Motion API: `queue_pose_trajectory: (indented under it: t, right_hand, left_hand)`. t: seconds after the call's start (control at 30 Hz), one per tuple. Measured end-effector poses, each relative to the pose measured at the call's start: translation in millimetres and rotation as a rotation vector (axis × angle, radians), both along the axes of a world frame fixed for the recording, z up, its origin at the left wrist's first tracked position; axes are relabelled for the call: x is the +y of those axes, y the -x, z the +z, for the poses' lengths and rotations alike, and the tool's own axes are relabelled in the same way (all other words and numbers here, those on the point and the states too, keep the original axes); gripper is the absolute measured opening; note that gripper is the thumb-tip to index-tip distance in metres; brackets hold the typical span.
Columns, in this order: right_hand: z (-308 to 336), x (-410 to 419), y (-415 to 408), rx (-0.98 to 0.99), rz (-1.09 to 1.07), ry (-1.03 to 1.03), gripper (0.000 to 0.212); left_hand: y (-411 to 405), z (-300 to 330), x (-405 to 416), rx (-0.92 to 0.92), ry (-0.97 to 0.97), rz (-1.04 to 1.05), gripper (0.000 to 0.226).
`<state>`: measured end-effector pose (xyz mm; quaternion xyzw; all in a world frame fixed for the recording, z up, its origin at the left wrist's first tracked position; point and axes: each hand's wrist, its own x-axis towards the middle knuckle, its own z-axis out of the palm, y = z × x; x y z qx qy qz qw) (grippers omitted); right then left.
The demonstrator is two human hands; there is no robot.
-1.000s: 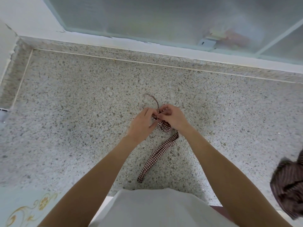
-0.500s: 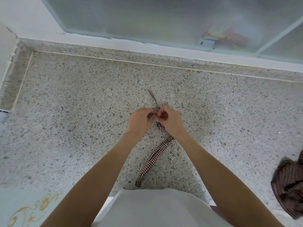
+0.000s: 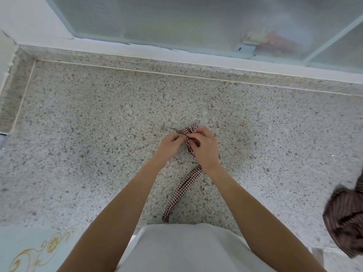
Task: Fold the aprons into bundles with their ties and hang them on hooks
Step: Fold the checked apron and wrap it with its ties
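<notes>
Both hands are working at the middle of the speckled counter (image 3: 98,124): the left hand (image 3: 170,146) and the right hand (image 3: 204,148) are each pinching the checked tie (image 3: 181,190) where it bunches into a small knot or loop between their fingertips. Compared with a second ago, the short end poking out toward 12 o'clock is lying flatter and tighter, suggesting the knot is cinching, while the loose tail is trailing to 6 o'clock. A striped bundle (image 3: 345,218) is sitting at 4 o'clock, apparently already tied.
</notes>
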<state>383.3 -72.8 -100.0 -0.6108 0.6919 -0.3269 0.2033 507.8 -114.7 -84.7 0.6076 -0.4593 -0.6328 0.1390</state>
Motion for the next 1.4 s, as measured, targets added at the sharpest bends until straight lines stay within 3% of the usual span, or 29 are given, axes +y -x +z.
queue_pose_trajectory:
  t: [0.37,0.73,0.9,1.27,1.4]
  right_hand:
    - [-3,6,0,0.000,0.003,0.023,0.007]
    - [-2,8,4,0.187,0.132,0.000,0.007]
    - [3,9,14,0.438,0.250,0.078,0.007]
    - [16,5,18,0.464,0.274,-0.385,0.019]
    - [20,0,18,0.460,0.307,-0.452,0.024]
  left_hand:
    - [-12,-7,6,0.141,-0.016,0.090,0.009]
    - [-11,-21,10,-0.144,0.248,-0.095,0.014]
    - [-19,-25,15,-0.228,0.332,-0.024,0.010]
    - [-19,-30,19,-0.351,0.489,-0.164,0.012]
    - [-22,-35,17,-0.419,0.583,-0.219,0.011]
